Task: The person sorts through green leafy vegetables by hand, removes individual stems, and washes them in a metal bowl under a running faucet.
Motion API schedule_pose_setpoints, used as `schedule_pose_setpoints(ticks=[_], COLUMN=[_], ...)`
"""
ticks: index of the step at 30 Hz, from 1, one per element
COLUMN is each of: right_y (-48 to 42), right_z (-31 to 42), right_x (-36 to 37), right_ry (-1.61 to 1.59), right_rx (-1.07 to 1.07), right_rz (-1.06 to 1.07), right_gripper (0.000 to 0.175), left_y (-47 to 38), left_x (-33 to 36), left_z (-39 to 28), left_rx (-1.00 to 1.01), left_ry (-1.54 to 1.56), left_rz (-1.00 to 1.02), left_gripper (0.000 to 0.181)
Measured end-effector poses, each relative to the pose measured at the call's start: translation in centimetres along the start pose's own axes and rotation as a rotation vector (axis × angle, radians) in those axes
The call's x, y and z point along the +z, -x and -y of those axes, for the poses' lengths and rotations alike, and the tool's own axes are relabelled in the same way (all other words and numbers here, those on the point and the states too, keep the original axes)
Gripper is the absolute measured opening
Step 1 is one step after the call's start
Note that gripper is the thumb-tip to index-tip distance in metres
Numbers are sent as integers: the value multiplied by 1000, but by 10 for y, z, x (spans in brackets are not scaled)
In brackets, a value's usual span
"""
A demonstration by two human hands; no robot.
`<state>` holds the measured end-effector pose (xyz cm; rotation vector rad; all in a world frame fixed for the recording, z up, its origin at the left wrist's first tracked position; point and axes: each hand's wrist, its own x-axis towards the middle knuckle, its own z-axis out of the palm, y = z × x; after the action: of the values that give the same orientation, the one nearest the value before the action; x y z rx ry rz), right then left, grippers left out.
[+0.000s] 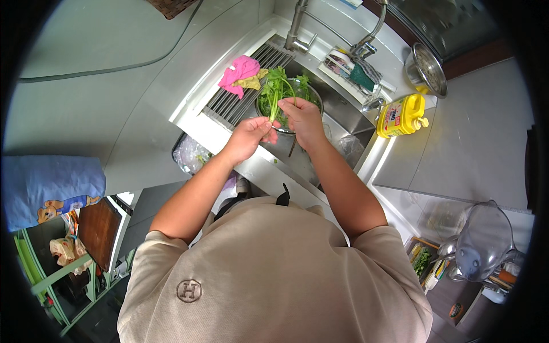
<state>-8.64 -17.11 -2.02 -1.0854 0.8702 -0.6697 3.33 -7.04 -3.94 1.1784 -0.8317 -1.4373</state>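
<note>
Leafy green herb stalks (274, 92), like celery or parsley, stand between my hands with their leaves pointing away from me. My left hand (255, 133) pinches the lower ends of the stalks. Just right of them, my right hand (301, 118) has thumb and forefinger closed on a thin stem of the bunch. Beneath the hands, a round metal bowl or strainer (319, 99) with more greens sits in the stainless steel sink (343, 109). Both hands partly cover its near rim.
Pink (242, 75) and yellow (253, 81) cloths lie on the slatted drying rack (223, 105). A faucet (296, 32) rises behind the sink. To the right are a sponge caddy (339, 75), a yellow detergent bottle (401, 116) and a metal bowl (424, 70). A lined bin (191, 154) is below left.
</note>
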Motion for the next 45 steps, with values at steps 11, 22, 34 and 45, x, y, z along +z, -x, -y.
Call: schedule_pose_setpoints(ticks=[11, 22, 34, 45], right_y=[20, 2, 5, 21], right_z=[-8, -11, -16, -15], right_x=[13, -13, -6, -1], right_ry=[138, -262, 156, 40], right_rx=[-166, 45, -85, -192], right_rz=[41, 11, -99, -53], right_gripper=[22, 15, 16, 15], left_y=[-18, -9, -6, -14], left_x=[-11, 3, 9, -24], left_z=[15, 20, 21, 26], left_rx=[-147, 79, 49, -73], left_ry=[198, -50, 39, 100], left_rz=[-505, -196, -195, -490], left_gripper=[19, 21, 22, 22])
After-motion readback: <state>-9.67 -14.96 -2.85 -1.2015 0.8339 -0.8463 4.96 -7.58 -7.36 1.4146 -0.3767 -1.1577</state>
